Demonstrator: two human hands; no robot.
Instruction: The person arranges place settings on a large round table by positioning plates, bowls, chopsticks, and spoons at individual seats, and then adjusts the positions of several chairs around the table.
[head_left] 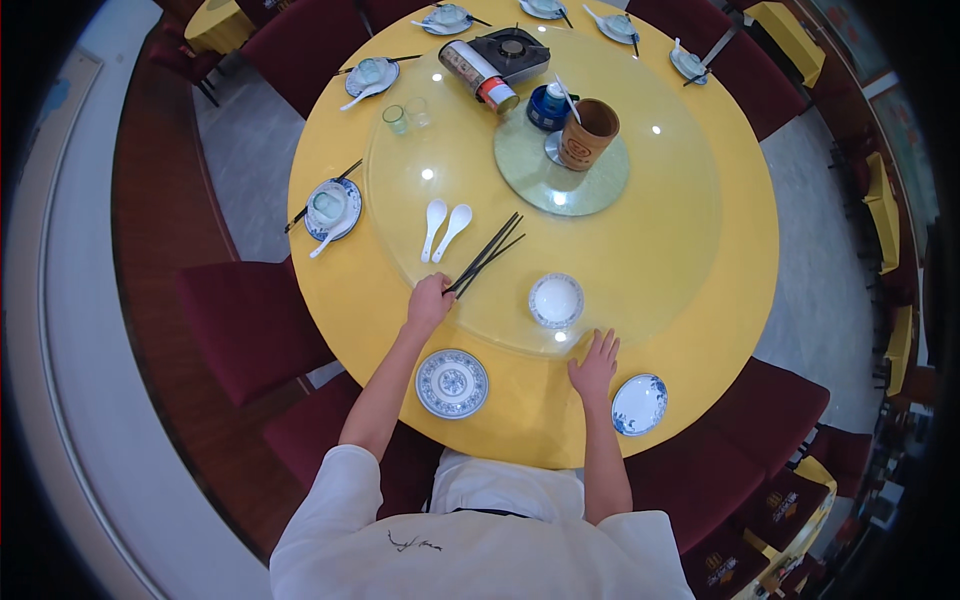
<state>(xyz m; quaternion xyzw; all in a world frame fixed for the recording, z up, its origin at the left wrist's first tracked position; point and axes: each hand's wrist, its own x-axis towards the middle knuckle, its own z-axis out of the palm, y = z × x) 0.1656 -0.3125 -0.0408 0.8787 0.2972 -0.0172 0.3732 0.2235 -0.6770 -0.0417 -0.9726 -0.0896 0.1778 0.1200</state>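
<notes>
My left hand [430,302] is closed around the near ends of several dark chopsticks [487,254], which fan out over the glass turntable [660,250]. Just beyond that hand, two white spoons [445,232] lie side by side on the glass. My right hand [595,366] rests at the turntable's near edge, fingers stretched out and nothing in it. Close ahead of it stands a white bowl [556,300] with a patterned rim. A blue-and-white plate [640,404] lies to its right, and a patterned plate [452,384] lies below my left forearm.
A brown cup-like holder [588,135] stands on a smaller glass disc [545,190], near a portable burner [510,52] and a canister [478,75]. Green-tinted glasses [396,120] and place settings [332,208] sit farther out. Dark red chairs [255,325] ring the yellow table [745,270].
</notes>
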